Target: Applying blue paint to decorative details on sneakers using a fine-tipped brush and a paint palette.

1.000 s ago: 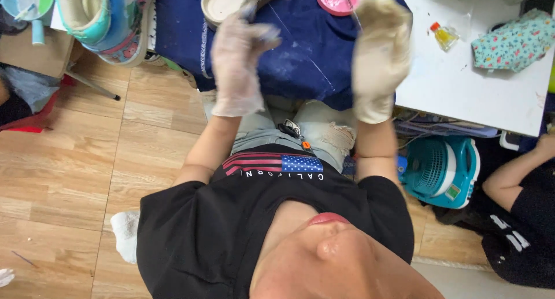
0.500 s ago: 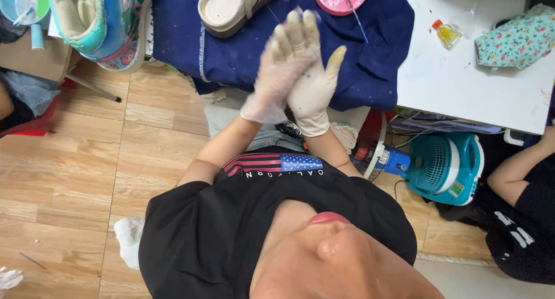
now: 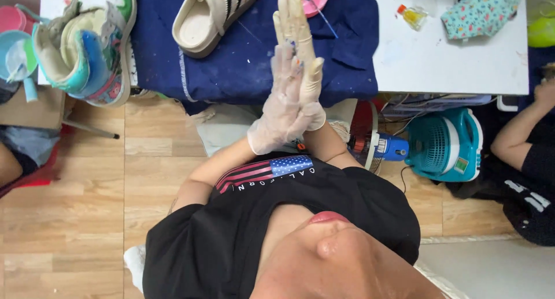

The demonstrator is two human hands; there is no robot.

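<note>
Both gloved hands are sliding further together since the earlier frame: the left hand (image 3: 286,111) is now lying flat against the right hand (image 3: 300,39), palm to palm, fingers pointing toward the top of the frame. I'm reading this as the gloves being pressed and smoothed snug, since neither hand is grasping anything; both are released, fingers straight and held together. Small blue specks are showing on the fingertips.

Just behind the hands, in the upper middle of the frame, the blue cloth (image 3: 243,62) is covering the white table (image 3: 439,56), presumably to catch paint, as it is showing pale smears. The beige slipper (image 3: 211,18) is lying on that cloth at the top, left of the hands, and the pink dish (image 3: 315,1) is sitting right behind the fingertips with a thin tool across it. I'm seeing a colourful sneaker (image 3: 87,44) parked at the upper left, off the cloth. A teal fan (image 3: 442,146) is standing on the floor at right, beside another person's arm (image 3: 520,137).
</note>
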